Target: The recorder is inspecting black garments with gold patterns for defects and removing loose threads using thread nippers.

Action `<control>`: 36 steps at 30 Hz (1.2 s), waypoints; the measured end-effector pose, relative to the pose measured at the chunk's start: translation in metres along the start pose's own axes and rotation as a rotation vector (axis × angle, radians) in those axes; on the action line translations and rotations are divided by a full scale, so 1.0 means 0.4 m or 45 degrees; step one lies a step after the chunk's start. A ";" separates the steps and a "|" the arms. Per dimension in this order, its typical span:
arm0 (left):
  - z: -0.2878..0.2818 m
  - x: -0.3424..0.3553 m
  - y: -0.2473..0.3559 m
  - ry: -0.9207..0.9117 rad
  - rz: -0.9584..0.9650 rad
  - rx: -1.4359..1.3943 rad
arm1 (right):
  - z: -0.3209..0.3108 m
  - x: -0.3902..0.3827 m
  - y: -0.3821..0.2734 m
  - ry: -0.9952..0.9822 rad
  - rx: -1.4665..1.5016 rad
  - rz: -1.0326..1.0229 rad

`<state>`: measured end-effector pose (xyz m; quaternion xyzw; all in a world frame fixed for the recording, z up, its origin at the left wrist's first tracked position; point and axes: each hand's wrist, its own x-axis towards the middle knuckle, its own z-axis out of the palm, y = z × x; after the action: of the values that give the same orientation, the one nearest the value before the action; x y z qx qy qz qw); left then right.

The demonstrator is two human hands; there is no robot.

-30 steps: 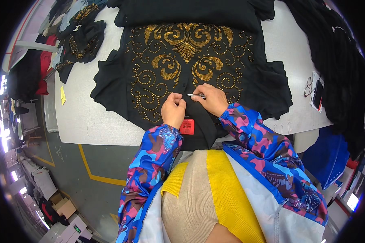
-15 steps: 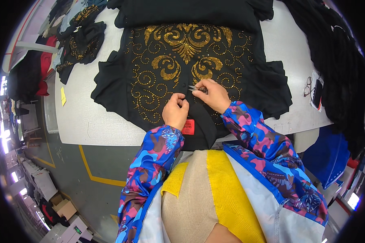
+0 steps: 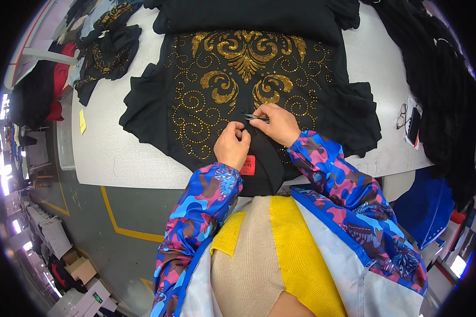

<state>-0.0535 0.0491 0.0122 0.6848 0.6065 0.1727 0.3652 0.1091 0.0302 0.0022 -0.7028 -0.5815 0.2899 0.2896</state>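
Observation:
A black shirt (image 3: pixel 344 113) with gold sequin scrolls lies spread on the white table (image 3: pixel 106 153), a red label (image 3: pixel 251 165) near its lower middle. My left hand (image 3: pixel 232 142) pinches the front placket below a small dark button (image 3: pixel 242 110). My right hand (image 3: pixel 275 124) grips small metal snips (image 3: pixel 253 118), their blades pointing left at the placket just under that button and above my left fingertips. The fabric between my left fingertips is mostly hidden.
Folded black-and-gold garments (image 3: pixel 104 63) sit at the back left beside a yellow slip (image 3: pixel 82 121). A long heap of black fabric (image 3: pixel 433 79) covers the right side, with glasses (image 3: pixel 401 116) and a phone (image 3: pixel 413 121) beside it. A blue bin (image 3: pixel 418 211) stands below the right edge.
My right hand and the snips have shifted a little up, nearer the button, since a second ago. My left hand has shifted slightly to the right, still pinched on the placket.

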 end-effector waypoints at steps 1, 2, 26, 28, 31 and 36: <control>0.002 0.000 -0.003 0.018 0.017 0.005 | -0.004 0.003 -0.005 -0.037 -0.038 0.014; 0.002 0.000 -0.005 0.019 0.016 0.006 | -0.006 0.006 -0.008 -0.073 -0.075 0.027; -0.017 -0.009 0.001 0.001 0.117 0.070 | 0.004 -0.069 0.077 0.130 0.860 0.248; -0.029 -0.015 -0.017 -0.030 0.453 0.187 | 0.015 -0.100 0.065 0.020 0.865 0.207; -0.070 -0.045 -0.016 -0.082 0.548 0.096 | 0.009 -0.146 0.046 -0.092 0.797 0.243; -0.132 -0.097 -0.037 0.002 0.552 0.399 | 0.005 -0.173 0.039 -0.021 0.655 0.234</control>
<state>-0.1079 0.0274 0.0451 0.8468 0.4652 0.1517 0.2087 0.1068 -0.0401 -0.0059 -0.6535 -0.4249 0.4588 0.4265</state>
